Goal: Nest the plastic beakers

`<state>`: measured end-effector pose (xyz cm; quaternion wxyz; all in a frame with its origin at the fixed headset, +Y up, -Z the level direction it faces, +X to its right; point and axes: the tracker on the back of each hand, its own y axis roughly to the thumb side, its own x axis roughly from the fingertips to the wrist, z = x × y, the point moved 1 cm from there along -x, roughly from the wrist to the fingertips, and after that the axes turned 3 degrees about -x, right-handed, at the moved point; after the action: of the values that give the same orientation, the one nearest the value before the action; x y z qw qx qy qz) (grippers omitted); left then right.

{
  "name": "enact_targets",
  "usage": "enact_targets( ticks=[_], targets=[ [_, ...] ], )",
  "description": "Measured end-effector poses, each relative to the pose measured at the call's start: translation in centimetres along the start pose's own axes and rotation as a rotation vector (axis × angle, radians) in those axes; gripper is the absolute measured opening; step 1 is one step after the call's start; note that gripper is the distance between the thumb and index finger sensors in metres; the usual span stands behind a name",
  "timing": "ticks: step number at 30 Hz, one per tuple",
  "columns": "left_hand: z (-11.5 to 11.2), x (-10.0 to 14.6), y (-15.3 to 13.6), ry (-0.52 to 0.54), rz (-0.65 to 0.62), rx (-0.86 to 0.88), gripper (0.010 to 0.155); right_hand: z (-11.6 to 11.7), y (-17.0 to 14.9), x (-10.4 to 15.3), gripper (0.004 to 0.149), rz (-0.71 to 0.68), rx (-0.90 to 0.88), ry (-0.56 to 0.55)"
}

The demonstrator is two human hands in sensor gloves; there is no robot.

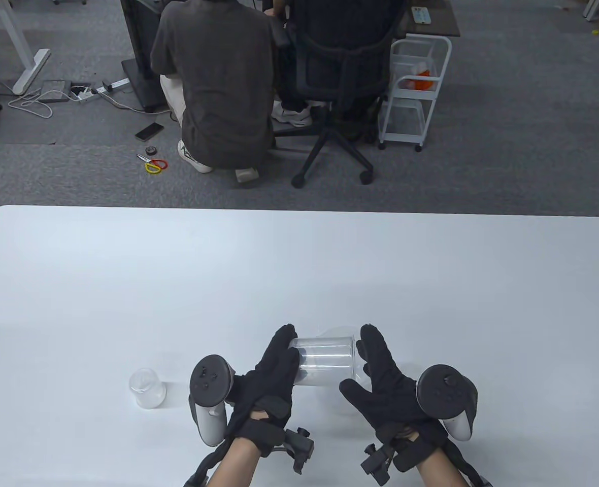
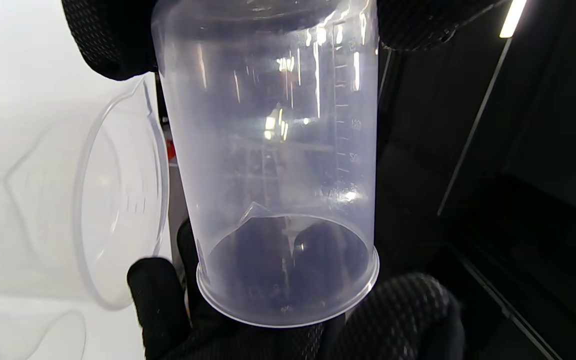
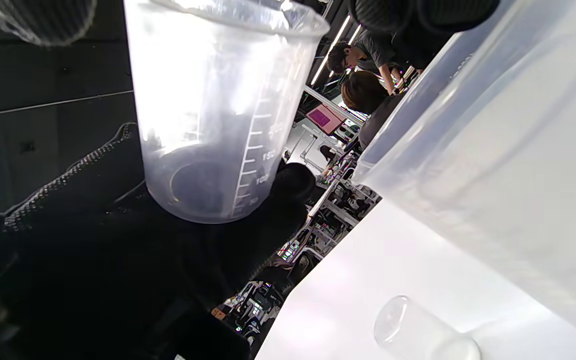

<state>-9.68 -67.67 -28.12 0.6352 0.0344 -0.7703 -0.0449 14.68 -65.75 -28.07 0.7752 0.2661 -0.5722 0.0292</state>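
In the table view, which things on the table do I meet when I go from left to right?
small beaker → left hand → medium beaker → right hand

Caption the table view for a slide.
Both gloved hands, left hand and right hand, hold a clear beaker sideways above the white table.

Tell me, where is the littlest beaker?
In the table view the littlest beaker sits on the white table, alone, just left of the left hand, untouched.
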Motion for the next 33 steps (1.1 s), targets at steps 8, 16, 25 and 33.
enact_targets(
  ticks=[8,16,25,33],
  targets=[
    [-0.6,-0.1,-1.3,-0.037,-0.042,-0.020,0.070,-0.1,0.1,-0.4,0.089,-0.008,0.012,-0.036],
    [0.1,0.3,-0.9,0.024,-0.155,-0.267,0.070,-0.8,0.3,-1.0,0.088,-0.006,0.139,-0.048],
    [0.1,0.8,-1.4,0.036,-0.202,-0.559,0.071,-2.0,1.8,-1.8,0.087,-0.018,0.470,-0.094],
    [0.2,0.7,-2.9,0.016,-0.179,-0.680,0.071,-1.5,1.7,-2.4,0.086,0.021,0.735,-0.025]
  ],
)
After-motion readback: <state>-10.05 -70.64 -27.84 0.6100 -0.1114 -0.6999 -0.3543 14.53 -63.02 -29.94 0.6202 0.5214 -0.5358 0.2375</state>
